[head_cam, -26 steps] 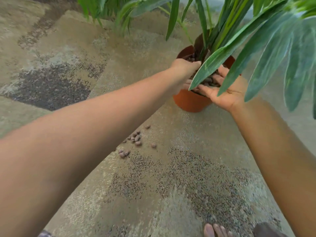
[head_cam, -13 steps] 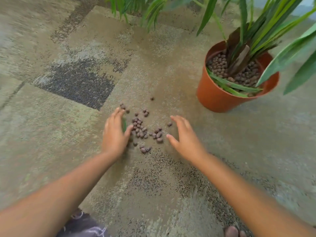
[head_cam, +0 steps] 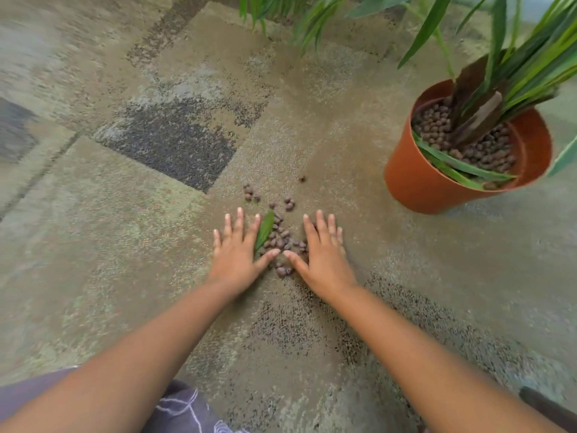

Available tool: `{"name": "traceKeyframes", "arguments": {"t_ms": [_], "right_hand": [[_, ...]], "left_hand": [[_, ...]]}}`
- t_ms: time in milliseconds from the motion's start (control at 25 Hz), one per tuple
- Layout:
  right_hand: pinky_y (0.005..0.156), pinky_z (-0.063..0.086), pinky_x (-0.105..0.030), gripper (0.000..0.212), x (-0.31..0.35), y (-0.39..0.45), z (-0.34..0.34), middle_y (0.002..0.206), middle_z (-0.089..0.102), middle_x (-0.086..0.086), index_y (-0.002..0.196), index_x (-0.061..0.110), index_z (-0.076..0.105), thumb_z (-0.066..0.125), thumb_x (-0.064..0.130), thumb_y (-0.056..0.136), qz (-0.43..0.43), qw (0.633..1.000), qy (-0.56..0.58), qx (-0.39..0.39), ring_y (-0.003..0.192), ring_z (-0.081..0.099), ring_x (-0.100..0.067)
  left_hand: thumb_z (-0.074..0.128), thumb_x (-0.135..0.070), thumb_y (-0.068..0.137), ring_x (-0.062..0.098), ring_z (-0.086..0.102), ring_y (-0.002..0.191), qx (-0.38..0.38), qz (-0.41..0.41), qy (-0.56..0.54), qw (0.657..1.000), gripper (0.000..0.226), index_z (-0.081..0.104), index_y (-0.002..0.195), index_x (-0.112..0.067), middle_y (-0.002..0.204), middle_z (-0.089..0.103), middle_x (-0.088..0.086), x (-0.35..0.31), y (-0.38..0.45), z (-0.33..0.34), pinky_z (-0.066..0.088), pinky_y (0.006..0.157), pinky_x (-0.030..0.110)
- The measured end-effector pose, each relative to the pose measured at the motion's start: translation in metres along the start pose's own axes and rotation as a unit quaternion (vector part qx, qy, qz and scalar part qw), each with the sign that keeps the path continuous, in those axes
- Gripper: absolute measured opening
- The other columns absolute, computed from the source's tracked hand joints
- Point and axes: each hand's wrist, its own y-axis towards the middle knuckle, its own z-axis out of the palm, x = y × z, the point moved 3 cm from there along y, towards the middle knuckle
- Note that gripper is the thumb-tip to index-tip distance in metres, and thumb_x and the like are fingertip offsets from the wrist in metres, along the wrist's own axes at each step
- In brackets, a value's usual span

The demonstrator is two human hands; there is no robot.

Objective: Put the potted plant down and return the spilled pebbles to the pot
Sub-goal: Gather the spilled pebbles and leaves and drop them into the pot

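Observation:
The orange pot (head_cam: 415, 179) stands upright on the carpet at the right, filled with brown pebbles around a long-leaved green plant (head_cam: 527, 64). Spilled pebbles (head_cam: 282, 237) lie in a small heap on the carpet, with a few strays (head_cam: 249, 192) further out. My left hand (head_cam: 239, 254) and my right hand (head_cam: 321, 251) lie flat on the carpet on either side of the heap, fingers spread, thumbs nearly meeting below it. A fallen green leaf (head_cam: 264, 229) lies against my left index finger. Neither hand holds anything.
Patchy beige and dark grey carpet (head_cam: 162, 145) covers the floor. Leaves of another plant (head_cam: 281, 7) hang in at the top. My patterned trouser leg (head_cam: 181, 407) shows at the bottom edge, and a dark object (head_cam: 546, 407) at the bottom right corner.
Both hands left the pot, came down to the carpet and closed in on the pebble heap from both sides. The view tilted down and closer.

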Motion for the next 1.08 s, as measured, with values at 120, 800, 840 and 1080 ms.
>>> {"name": "traceKeyframes", "arguments": {"t_ms": [120, 800, 840, 1080], "right_hand": [[0.112, -0.003, -0.042, 0.073, 0.02, 0.002, 0.007, 0.157, -0.011, 0.001, 0.148, 0.027, 0.003, 0.028, 0.059, 0.088, -0.061, 0.998, -0.007, 0.022, 0.143, -0.019, -0.024], [0.076, 0.049, -0.022, 0.012, 0.003, 0.0, -0.023, 0.097, 0.066, 0.006, 0.095, 0.018, 0.069, 0.064, 0.016, 0.084, 0.064, 0.956, 0.265, -0.106, 0.086, 0.058, -0.01], [0.075, 0.053, -0.024, 0.012, 0.0, 0.002, -0.027, 0.094, 0.066, 0.007, 0.093, 0.018, 0.069, 0.066, 0.014, 0.083, 0.127, 0.917, 0.366, -0.096, 0.085, 0.061, -0.012], [0.064, 0.058, -0.021, 0.006, -0.004, 0.0, -0.068, 0.079, 0.059, -0.007, 0.085, 0.007, 0.055, 0.053, 0.004, 0.09, 0.19, 0.505, 0.842, -0.004, 0.068, 0.059, -0.013]], "left_hand": [[0.025, -0.052, 0.091, 0.022, -0.019, 0.141, -0.01, 0.026, -0.027, 0.999, 0.063, -0.008, 0.143, -0.036, 0.151, -0.023, -0.002, -0.004, -0.017, 0.003, -0.01, 0.11, 0.038], [0.049, -0.02, 0.091, 0.011, 0.045, 0.086, -0.16, -0.096, -0.225, 0.956, 0.025, 0.054, 0.112, -0.008, 0.095, 0.043, -0.004, -0.053, -0.048, -0.009, 0.033, 0.072, 0.021], [0.051, -0.02, 0.09, 0.011, 0.044, 0.085, -0.163, -0.109, -0.258, 0.946, 0.025, 0.055, 0.112, -0.008, 0.094, 0.045, -0.004, -0.058, -0.043, -0.016, 0.034, 0.072, 0.021], [0.053, -0.021, 0.089, 0.015, 0.058, 0.068, -0.072, -0.12, -0.554, 0.821, 0.019, 0.059, 0.1, -0.006, 0.087, 0.063, 0.008, -0.111, -0.02, -0.054, 0.052, 0.066, 0.028]]}}
